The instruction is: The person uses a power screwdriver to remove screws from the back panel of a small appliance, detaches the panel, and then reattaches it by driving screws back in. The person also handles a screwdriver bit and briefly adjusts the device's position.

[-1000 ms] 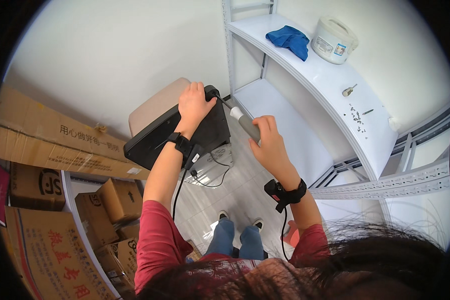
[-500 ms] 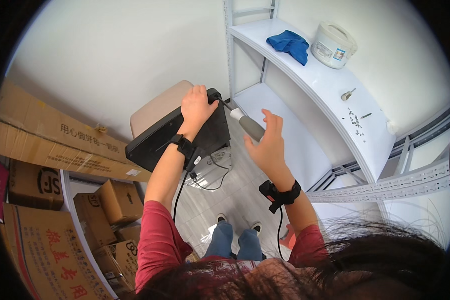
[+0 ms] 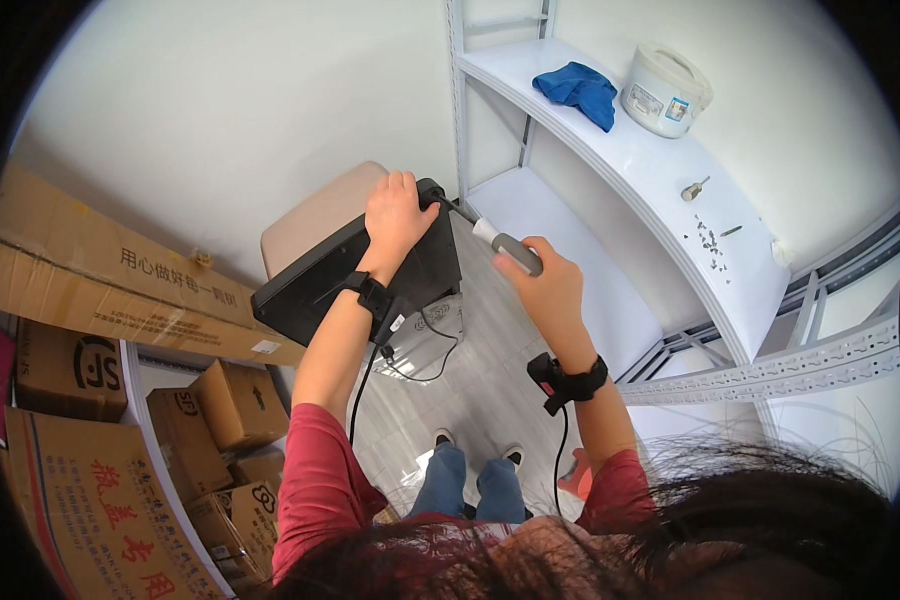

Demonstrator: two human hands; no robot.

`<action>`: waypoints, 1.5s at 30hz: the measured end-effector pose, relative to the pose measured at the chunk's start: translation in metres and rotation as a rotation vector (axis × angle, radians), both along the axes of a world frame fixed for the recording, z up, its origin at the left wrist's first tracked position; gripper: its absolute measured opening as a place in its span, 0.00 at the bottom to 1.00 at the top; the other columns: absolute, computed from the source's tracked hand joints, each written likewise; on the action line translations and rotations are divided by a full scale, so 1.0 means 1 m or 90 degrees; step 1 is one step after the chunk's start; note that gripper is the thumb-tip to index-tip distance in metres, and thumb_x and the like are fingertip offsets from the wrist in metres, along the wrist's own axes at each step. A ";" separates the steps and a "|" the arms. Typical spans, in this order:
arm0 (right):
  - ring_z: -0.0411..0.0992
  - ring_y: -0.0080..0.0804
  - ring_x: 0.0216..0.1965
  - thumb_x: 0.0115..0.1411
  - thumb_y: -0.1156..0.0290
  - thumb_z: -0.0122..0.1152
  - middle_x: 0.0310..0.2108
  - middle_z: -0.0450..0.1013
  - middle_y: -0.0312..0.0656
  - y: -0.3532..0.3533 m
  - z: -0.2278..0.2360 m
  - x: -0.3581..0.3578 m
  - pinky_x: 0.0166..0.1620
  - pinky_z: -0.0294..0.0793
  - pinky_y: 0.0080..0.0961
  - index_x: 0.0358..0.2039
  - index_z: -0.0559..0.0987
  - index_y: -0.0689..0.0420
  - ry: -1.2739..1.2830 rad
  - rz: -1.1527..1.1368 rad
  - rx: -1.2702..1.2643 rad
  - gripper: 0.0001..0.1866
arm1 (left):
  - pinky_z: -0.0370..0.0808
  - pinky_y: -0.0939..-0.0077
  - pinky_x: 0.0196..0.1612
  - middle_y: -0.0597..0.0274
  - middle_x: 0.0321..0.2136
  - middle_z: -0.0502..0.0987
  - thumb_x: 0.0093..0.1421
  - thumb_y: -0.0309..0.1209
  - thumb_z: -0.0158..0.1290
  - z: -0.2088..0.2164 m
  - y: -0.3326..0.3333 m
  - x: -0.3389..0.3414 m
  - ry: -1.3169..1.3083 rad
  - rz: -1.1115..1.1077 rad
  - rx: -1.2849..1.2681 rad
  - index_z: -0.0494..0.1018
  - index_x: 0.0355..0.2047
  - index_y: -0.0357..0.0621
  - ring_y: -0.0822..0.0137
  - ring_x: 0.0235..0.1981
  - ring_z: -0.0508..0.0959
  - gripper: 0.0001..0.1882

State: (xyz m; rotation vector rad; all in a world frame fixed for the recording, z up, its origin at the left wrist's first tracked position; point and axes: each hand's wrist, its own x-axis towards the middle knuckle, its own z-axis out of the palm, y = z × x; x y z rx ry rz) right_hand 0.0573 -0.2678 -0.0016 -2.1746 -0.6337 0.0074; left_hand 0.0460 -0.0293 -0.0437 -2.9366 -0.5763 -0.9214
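A black flat appliance (image 3: 432, 262) with a cord stands tilted on edge over a pale box. My left hand (image 3: 397, 212) is wrapped over its upper edge near the right corner and steadies it. A grey-and-white handled screwdriver (image 3: 519, 254) points its shaft at that corner; whether the tip sits in a screw is too small to tell. My right hand (image 3: 550, 285) grips the rear of the handle, thumb and fingers closed round it. Both wrists wear black straps with a small device and a cable.
On the white shelf (image 3: 660, 170) at right lie a blue cloth (image 3: 578, 93), a white lidded pot (image 3: 667, 90), a short screwdriver (image 3: 694, 188) and several small screws (image 3: 712, 242). A beige stool seat (image 3: 315, 215) stands behind the appliance. Cardboard boxes (image 3: 240, 400) fill the left shelves.
My right hand was spread apart by the screwdriver handle; now its fingers have closed round the handle's end. The handle has shifted slightly right. My left hand stays on the appliance.
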 end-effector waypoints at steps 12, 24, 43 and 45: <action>0.71 0.37 0.29 0.52 0.72 0.62 0.36 0.66 0.44 -0.010 0.006 0.005 0.28 0.71 0.27 0.44 0.70 0.62 -0.466 0.155 -0.169 0.19 | 0.73 0.64 0.34 0.58 0.27 0.72 0.41 0.43 0.64 0.004 -0.006 0.001 0.028 -0.006 -0.015 0.69 0.26 0.40 0.56 0.33 0.75 0.22; 0.66 0.40 0.15 0.53 0.63 0.63 0.21 0.67 0.44 0.011 0.030 0.000 0.19 0.66 0.31 0.32 0.70 0.63 -0.334 0.169 -0.208 0.17 | 0.74 0.66 0.37 0.59 0.27 0.73 0.42 0.40 0.64 0.010 -0.001 0.004 0.053 -0.049 -0.050 0.72 0.27 0.40 0.58 0.34 0.75 0.18; 0.70 0.32 0.29 0.50 0.56 0.64 0.26 0.70 0.43 -0.004 0.029 0.012 0.31 0.68 0.29 0.36 0.67 0.63 0.166 0.098 -0.052 0.24 | 0.73 0.64 0.36 0.56 0.29 0.73 0.44 0.42 0.63 0.006 -0.003 -0.001 0.035 -0.052 -0.034 0.72 0.29 0.39 0.56 0.34 0.75 0.20; 0.69 0.33 0.31 0.47 0.59 0.67 0.32 0.69 0.45 -0.008 0.013 0.015 0.32 0.67 0.28 0.39 0.64 0.61 0.075 0.145 -0.014 0.27 | 0.73 0.64 0.36 0.56 0.29 0.73 0.44 0.42 0.63 0.007 -0.005 0.002 0.026 -0.060 -0.045 0.72 0.29 0.39 0.56 0.35 0.75 0.20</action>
